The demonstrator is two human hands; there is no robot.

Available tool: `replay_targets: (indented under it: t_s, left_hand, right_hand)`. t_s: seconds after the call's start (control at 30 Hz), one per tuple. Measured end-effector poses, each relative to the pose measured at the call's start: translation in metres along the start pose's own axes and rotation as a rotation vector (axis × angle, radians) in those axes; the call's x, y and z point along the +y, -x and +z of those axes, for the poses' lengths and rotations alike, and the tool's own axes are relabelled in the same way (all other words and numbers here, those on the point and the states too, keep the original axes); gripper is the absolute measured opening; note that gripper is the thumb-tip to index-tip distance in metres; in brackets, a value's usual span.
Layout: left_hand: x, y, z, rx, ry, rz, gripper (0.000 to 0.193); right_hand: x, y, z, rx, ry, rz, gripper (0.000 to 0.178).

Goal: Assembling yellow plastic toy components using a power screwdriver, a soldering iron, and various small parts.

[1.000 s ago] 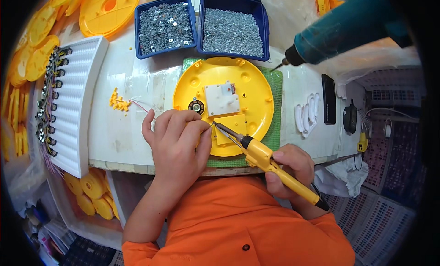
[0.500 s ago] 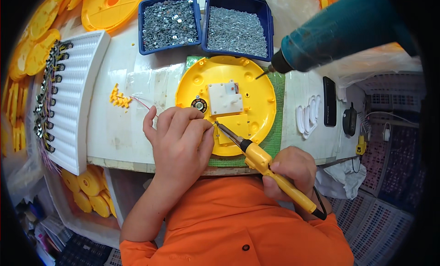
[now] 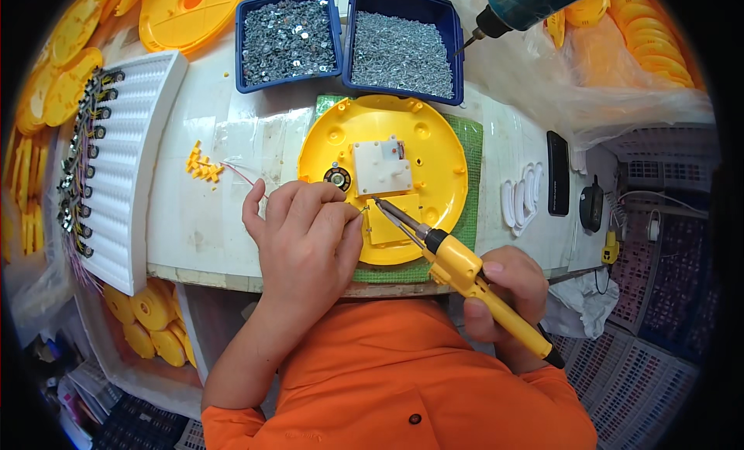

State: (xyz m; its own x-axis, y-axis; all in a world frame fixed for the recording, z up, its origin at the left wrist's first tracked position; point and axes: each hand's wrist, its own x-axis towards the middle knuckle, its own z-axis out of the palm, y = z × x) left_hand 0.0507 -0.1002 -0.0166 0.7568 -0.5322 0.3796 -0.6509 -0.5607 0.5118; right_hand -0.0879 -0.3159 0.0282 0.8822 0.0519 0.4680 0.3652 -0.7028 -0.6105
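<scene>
My right hand (image 3: 511,287) grips a yellow soldering iron (image 3: 457,264) with a dark cord end. Its metal tip points at the top edge of a yellow battery cover (image 3: 397,217), just below a white gearbox (image 3: 381,167). Both sit inside a round yellow plastic housing (image 3: 446,148), beside a small round black part (image 3: 336,178). My left hand (image 3: 306,233) rests at the housing's left edge, fingers pinched by a small metal terminal. A thin pinkish wire (image 3: 240,173) runs out from under that hand; its pinched end is hidden.
Blue bins of small metal parts (image 3: 287,43) and screws (image 3: 399,55) stand behind the housing. A power screwdriver (image 3: 515,12) hangs at upper right. A white foam tray (image 3: 143,171) with wired parts, small yellow pieces (image 3: 203,169), white loops (image 3: 521,198) and a black phone-like slab (image 3: 557,173) lie around.
The soldering iron has shifted slightly right, its tip drawn away from the metal terminal. The hanging screwdriver has swung up and back. My left hand has stayed put.
</scene>
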Motion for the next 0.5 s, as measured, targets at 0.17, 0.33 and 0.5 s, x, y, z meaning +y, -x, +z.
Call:
replay_targets:
  t_s: [0.17, 0.33, 0.5]
  left_hand:
    - [0.0014, -0.0009, 0.0016, 0.017, 0.01, -0.004, 0.012]
    - [0.0015, -0.0005, 0.0005, 0.023, 0.004, -0.004, 0.012]
    - [0.0019, -0.0011, -0.0005, 0.014, 0.004, -0.008, 0.012]
  right_hand:
    - [0.0013, 0.0031, -0.0006, 0.019, -0.037, 0.031, 0.043]
    - [0.0023, 0.0025, -0.001, 0.029, -0.053, 0.035, 0.043]
    - [0.0031, 0.0031, -0.0011, 0.039, -0.059, 0.04, 0.043]
